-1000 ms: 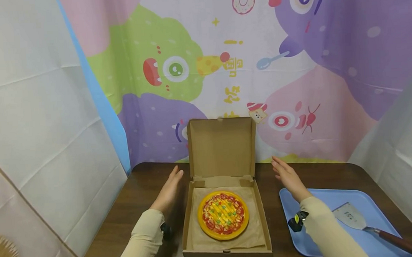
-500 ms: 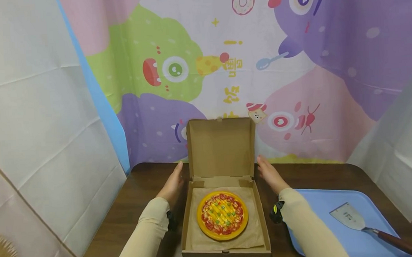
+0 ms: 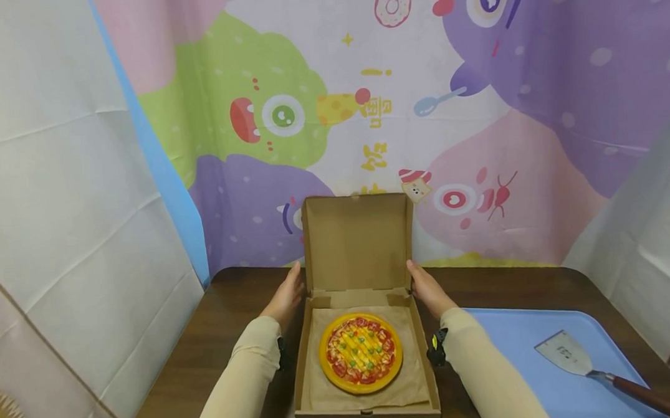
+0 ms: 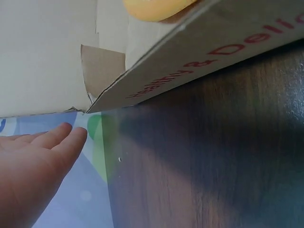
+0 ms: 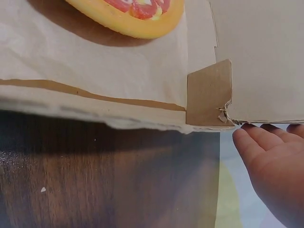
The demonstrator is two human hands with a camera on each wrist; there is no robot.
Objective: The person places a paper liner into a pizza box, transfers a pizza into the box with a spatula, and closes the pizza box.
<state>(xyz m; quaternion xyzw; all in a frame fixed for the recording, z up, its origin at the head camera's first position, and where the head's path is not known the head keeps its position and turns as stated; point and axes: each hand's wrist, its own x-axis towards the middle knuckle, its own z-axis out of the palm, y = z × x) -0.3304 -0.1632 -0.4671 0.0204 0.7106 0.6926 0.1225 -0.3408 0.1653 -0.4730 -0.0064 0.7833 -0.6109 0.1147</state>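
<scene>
A cardboard pizza box [image 3: 368, 413] stands on the table with its lid [image 3: 359, 242] raised upright. Inside, on brown paper [image 3: 326, 384], lies a pizza [image 3: 360, 354] with a yellow rim, red slices and green bits. My left hand [image 3: 285, 298] is beside the lid's lower left corner, fingers extended; in the left wrist view a small gap shows between fingertips and cardboard. My right hand [image 3: 430, 292] is at the lid's lower right edge, its straight fingertips right at the cardboard in the right wrist view, partly hidden behind it. Neither hand grips anything.
On the right, a blue tray [image 3: 503, 339] holds a metal spatula [image 3: 566, 353] with a brown handle. The dark wooden table [image 3: 207, 364] runs back to a cartoon-printed curtain [image 3: 340, 65]. A straw-coloured round object [image 3: 1, 417] shows at the lower left.
Both hands have moved inward to the sides of the lid, the right one farther, from over the tray's left edge. The box, pizza and spatula have stayed in place.
</scene>
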